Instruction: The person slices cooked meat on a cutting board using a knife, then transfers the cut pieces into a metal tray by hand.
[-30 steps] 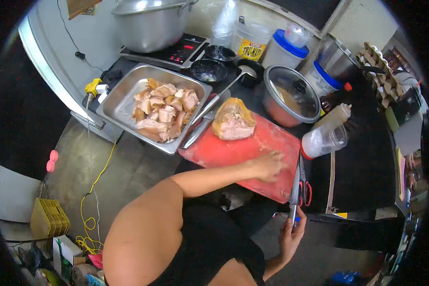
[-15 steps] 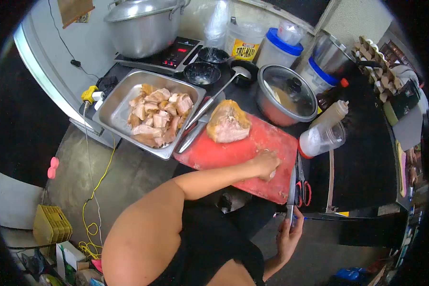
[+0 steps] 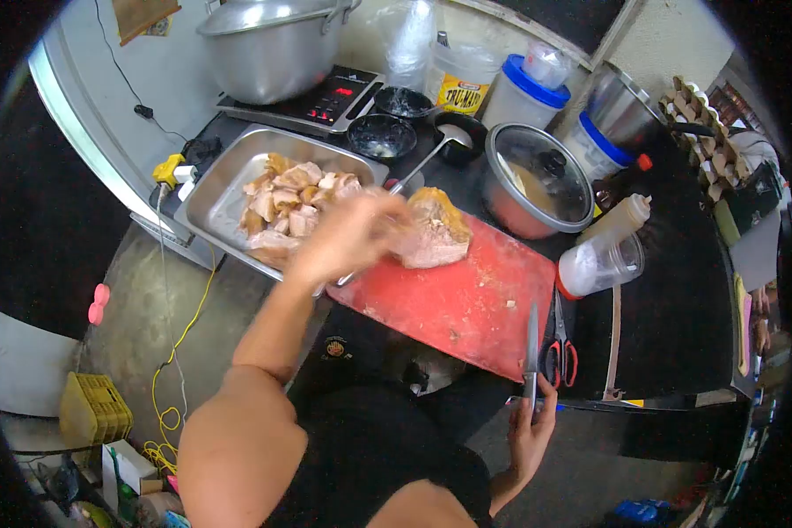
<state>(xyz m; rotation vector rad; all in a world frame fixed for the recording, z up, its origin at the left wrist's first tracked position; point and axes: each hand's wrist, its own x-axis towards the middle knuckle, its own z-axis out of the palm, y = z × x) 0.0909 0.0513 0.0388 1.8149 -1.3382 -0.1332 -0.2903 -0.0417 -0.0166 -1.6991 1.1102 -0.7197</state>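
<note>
My left hand (image 3: 352,233), smeared by motion, hovers between the steel tray (image 3: 211,231) and the large meat piece (image 3: 438,238). Its fingers are too blurred to show whether they hold anything. Cut chunks of cooked meat (image 3: 282,198) fill part of the tray. The meat piece, browned on top and pale on its cut face, rests at the back of the red cutting board (image 3: 431,304). Low on the right, my right hand (image 3: 528,436) is closed around the handle of a knife (image 3: 532,343). Its blade points away from me along the board's right edge.
Red-handled scissors (image 3: 561,356) lie right of the knife. Behind the board stand a lidded pot (image 3: 537,180), black bowls (image 3: 382,136) and a ladle (image 3: 431,158). A big covered pot (image 3: 268,53) sits on an induction cooker (image 3: 326,101). A squeeze bottle (image 3: 620,216) stands at right.
My left hand has left the right part of the board and swung left and away from me, toward the tray and meat piece. My right hand keeps the knife in about the same place.
</note>
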